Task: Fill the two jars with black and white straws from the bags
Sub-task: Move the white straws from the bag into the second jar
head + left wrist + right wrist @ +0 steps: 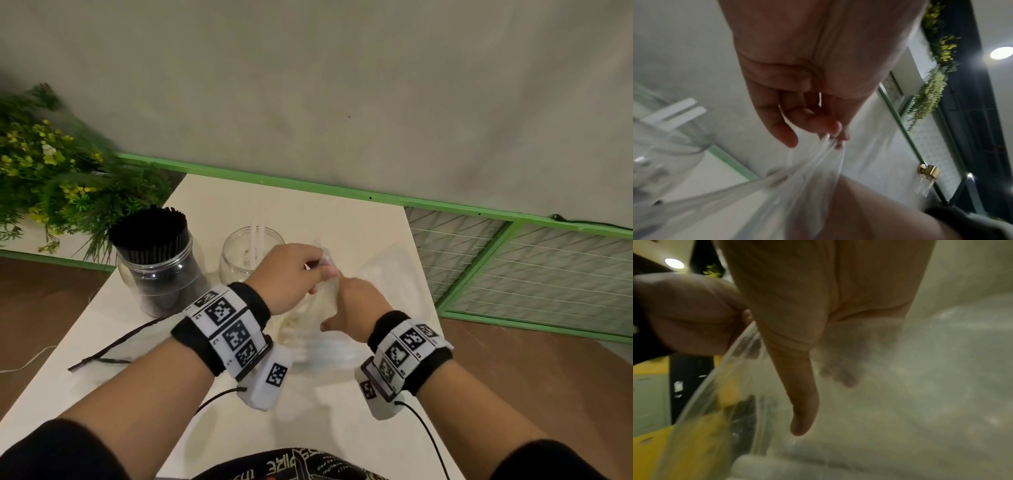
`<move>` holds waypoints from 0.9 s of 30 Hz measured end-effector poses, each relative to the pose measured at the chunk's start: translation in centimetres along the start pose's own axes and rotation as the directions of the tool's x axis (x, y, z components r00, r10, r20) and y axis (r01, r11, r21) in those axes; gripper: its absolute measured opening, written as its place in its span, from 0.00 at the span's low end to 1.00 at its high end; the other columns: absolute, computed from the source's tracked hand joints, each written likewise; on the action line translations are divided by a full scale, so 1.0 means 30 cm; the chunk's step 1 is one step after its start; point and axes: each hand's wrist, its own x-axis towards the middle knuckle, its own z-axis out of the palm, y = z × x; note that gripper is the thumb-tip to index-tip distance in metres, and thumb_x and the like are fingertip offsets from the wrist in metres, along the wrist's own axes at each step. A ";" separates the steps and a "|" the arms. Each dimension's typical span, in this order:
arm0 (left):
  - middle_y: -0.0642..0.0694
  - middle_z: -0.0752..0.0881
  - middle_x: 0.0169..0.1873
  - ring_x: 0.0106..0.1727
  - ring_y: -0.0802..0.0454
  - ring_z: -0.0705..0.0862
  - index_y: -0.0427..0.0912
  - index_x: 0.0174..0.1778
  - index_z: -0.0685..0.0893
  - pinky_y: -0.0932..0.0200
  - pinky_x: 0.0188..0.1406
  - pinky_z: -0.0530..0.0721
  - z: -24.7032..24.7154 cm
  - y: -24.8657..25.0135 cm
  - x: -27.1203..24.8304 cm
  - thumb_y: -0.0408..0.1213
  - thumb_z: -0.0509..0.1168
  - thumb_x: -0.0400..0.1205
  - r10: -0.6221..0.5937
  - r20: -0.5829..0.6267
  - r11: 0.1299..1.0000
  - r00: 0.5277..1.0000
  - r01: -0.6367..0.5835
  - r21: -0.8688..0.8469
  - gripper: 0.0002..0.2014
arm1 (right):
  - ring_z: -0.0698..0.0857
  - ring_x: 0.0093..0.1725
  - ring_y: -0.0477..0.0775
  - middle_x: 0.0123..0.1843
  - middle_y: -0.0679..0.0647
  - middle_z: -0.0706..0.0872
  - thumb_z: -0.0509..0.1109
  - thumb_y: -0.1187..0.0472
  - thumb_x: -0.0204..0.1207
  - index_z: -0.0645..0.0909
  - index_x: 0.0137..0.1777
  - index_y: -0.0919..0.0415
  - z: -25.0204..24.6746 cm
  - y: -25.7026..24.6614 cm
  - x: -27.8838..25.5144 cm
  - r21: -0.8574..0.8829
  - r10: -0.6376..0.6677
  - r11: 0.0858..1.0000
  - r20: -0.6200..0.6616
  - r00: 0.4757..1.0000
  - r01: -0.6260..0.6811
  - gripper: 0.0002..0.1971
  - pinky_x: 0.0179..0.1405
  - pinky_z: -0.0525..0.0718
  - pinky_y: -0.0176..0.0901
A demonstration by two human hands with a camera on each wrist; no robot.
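Observation:
On the white table (212, 212) stand two clear jars. The left jar (157, 263) is packed with black straws (147, 229). The right jar (239, 260) holds two white straws (257, 240). A clear plastic bag (380, 270) lies open in front of me with white straws (305, 342) in its lower part. My left hand (322, 270) pinches the bag's edge (824, 146) between thumb and fingertips (835, 128). My right hand (342, 301) reaches into the bag's mouth: its fingers (849, 369) show blurred through the plastic, and the thumb (801, 402) lies straight outside it.
A plant with yellow flowers (51, 171) stands at the table's far left corner. A dark thin strip (113, 346) lies on the table at the left, near a white cable (27, 363). A green-framed mesh panel (531, 267) runs along the right, behind the grey wall.

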 end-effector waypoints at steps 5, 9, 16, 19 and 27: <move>0.50 0.85 0.34 0.35 0.61 0.80 0.42 0.38 0.86 0.65 0.44 0.80 0.033 -0.068 -0.052 0.41 0.69 0.80 -0.061 0.024 0.988 0.998 0.064 -0.141 0.07 | 0.81 0.44 0.58 0.43 0.55 0.83 0.69 0.55 0.78 0.78 0.34 0.53 0.040 0.072 0.032 0.183 0.008 0.983 0.133 0.991 -0.032 0.11 0.43 0.76 0.46; 0.56 0.81 0.57 0.53 0.60 0.81 0.60 0.63 0.77 0.64 0.54 0.76 0.027 -0.181 -0.094 0.55 0.78 0.65 -0.209 -0.090 0.946 0.974 0.178 -0.272 0.30 | 0.84 0.54 0.60 0.53 0.61 0.87 0.65 0.69 0.79 0.84 0.48 0.62 0.020 0.175 0.014 0.505 -0.032 0.862 -0.046 0.998 0.050 0.07 0.60 0.79 0.48; 0.60 0.81 0.66 0.70 0.62 0.77 0.62 0.74 0.64 0.61 0.64 0.76 0.073 -0.216 -0.145 0.57 0.83 0.53 -0.228 0.154 0.828 0.961 0.275 -0.488 0.53 | 0.85 0.44 0.57 0.42 0.59 0.87 0.74 0.71 0.71 0.82 0.48 0.66 -0.074 0.131 -0.059 0.939 0.056 0.246 -0.263 0.963 0.242 0.07 0.42 0.85 0.51; 0.56 0.90 0.53 0.58 0.58 0.86 0.53 0.63 0.78 0.62 0.57 0.84 0.068 -0.182 -0.140 0.44 0.84 0.59 -0.267 0.053 0.764 0.962 0.245 -0.597 0.36 | 0.83 0.54 0.70 0.54 0.79 0.81 0.75 0.60 0.69 0.78 0.59 0.74 -0.065 0.065 -0.065 0.963 0.003 0.094 -0.255 0.967 0.254 0.22 0.55 0.80 0.73; 0.53 0.91 0.49 0.54 0.57 0.88 0.46 0.57 0.83 0.63 0.53 0.85 -0.171 -0.282 -0.251 0.46 0.84 0.55 -0.376 -0.150 0.786 0.915 0.229 -0.574 0.34 | 0.83 0.66 0.57 0.64 0.61 0.85 0.80 0.71 0.65 0.76 0.68 0.67 -0.089 -0.174 -0.057 0.881 -0.359 0.275 -0.278 0.891 0.386 0.30 0.65 0.81 0.49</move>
